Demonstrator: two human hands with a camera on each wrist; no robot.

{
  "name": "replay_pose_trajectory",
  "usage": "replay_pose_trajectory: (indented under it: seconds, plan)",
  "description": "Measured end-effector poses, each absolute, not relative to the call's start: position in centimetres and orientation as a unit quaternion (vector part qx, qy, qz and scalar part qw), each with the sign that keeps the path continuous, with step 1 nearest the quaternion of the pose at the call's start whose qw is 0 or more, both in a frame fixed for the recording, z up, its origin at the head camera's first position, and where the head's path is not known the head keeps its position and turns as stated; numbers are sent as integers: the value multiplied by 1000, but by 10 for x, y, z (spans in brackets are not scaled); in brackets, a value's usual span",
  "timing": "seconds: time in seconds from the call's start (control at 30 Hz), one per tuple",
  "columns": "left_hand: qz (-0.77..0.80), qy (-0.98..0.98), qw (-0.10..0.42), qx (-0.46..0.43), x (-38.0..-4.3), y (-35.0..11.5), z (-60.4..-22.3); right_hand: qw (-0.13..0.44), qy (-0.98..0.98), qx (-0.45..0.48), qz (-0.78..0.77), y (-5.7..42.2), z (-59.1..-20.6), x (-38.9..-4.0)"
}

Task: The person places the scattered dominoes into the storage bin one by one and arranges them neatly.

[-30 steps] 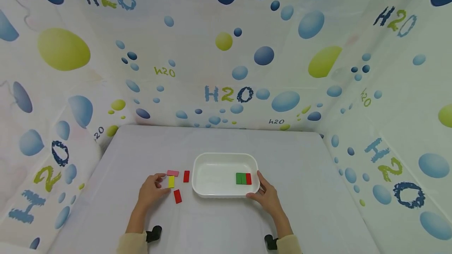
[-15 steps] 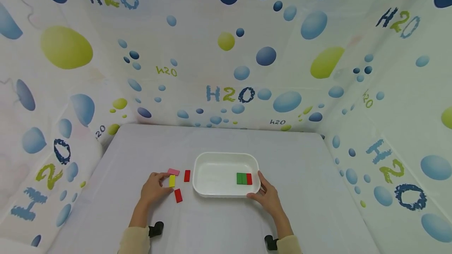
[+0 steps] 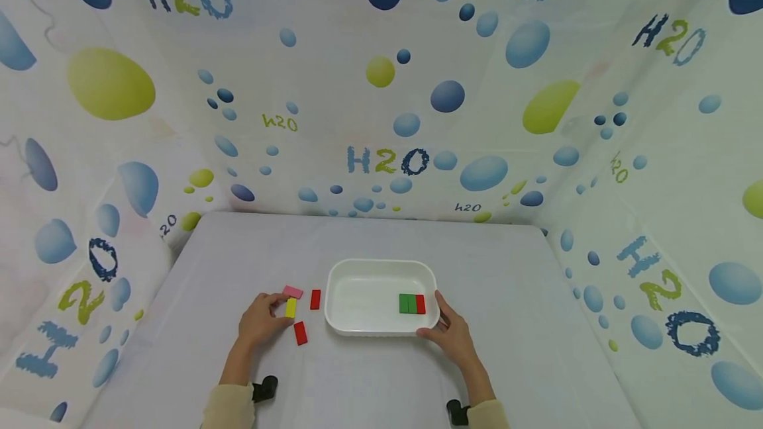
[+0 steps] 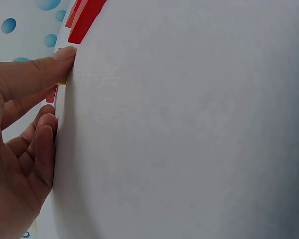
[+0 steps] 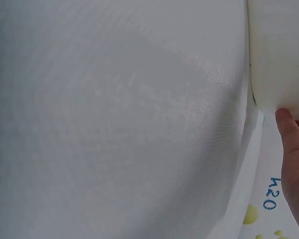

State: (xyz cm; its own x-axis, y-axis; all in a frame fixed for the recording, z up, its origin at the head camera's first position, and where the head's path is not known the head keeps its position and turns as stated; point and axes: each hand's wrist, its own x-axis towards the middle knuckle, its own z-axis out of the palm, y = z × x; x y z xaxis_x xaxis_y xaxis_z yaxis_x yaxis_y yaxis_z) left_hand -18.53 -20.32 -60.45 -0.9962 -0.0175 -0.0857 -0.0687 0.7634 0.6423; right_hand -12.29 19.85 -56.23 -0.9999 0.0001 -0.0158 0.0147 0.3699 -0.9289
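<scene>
My left hand [image 3: 260, 320] pinches a small yellow block [image 3: 290, 308] at its ends, thumb at the near end and a finger at the far end; in the left wrist view the thumb and fingers hide most of it. A pink block [image 3: 293, 291] lies against or close to the yellow one's far end. Two red blocks [image 3: 315, 299] [image 3: 301, 333] lie to the right of this hand. My right hand [image 3: 451, 333] grips the near right corner of a white tray [image 3: 357, 330]. Inside the tray, at its right, two green blocks [image 3: 408, 303] and a red block [image 3: 420, 304] stand side by side.
A pale cloth covers the table [image 3: 381, 382]. White sheets printed with bubbles and "H2O" rise behind it [image 3: 381, 210] and at both sides. Black wrist mounts [image 3: 265, 388] show at both sleeves.
My left hand has shifted slightly to the right, closer round the yellow block. The pink block has turned a little. The right hand and the tray hold their place.
</scene>
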Motion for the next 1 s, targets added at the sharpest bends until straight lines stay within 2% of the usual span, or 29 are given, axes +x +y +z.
replay_pose_trajectory:
  seconds: [0.47,0.67,1.0]
  plan:
    - [347,938,4,-18,-183,-204,-613,6,826,-1,-564,199,-567,-124]
    - [410,911,19,-37,-181,-205,-611,-2,823,8,-569,206,-593,-133]
    - [460,885,29,-64,-182,-209,-614,-3,821,1,-571,209,-598,-135]
